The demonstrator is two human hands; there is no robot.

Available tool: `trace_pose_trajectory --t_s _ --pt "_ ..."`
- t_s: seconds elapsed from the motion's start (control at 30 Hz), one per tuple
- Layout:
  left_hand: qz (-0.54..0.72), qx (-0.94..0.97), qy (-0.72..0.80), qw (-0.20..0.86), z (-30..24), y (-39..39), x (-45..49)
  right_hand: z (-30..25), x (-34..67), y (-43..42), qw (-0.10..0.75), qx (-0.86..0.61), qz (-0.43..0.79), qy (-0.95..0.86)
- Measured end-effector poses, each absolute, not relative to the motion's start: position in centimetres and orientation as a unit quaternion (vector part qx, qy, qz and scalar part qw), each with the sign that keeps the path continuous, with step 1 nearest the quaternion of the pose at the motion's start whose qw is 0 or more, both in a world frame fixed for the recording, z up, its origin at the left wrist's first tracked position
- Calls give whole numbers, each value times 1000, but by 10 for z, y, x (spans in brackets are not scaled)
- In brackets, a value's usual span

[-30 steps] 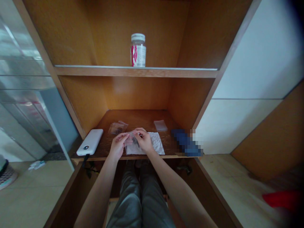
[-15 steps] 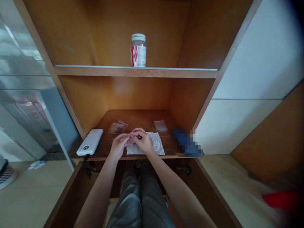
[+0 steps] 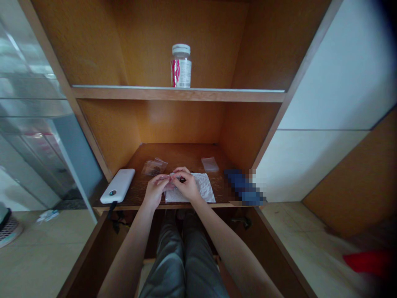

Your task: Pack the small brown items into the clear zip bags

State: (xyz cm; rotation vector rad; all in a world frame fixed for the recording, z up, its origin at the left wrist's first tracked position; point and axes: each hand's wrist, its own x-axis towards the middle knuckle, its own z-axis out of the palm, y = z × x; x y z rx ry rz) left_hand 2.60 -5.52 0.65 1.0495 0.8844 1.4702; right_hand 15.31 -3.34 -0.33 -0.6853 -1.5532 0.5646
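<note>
My left hand (image 3: 155, 188) and my right hand (image 3: 185, 185) meet over a white paper tissue (image 3: 201, 188) on the lower shelf (image 3: 180, 155). Both hands pinch a small clear plastic bag (image 3: 170, 184) between their fingertips. A small dark object (image 3: 182, 179) shows at the fingertips of my right hand. Whether it lies inside the bag I cannot tell.
A white power bank (image 3: 118, 186) with a cable lies at the shelf's left front. Clear small bags (image 3: 153, 166) lie behind my hands, another (image 3: 209, 164) to the right. A blurred blue object (image 3: 243, 186) sits at the right. A white-capped bottle (image 3: 180, 66) stands on the upper shelf.
My hands drew closer together and lowered the small bag slightly; the dark thing that hung in the bag now shows at my right fingertips.
</note>
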Motion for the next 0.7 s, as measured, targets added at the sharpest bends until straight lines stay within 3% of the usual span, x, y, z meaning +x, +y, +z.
trace_pose_trajectory --t_s 0.7 --pt "622 405 376 555 7 -54 25 -5 153 -31 651 -290 243 -658"
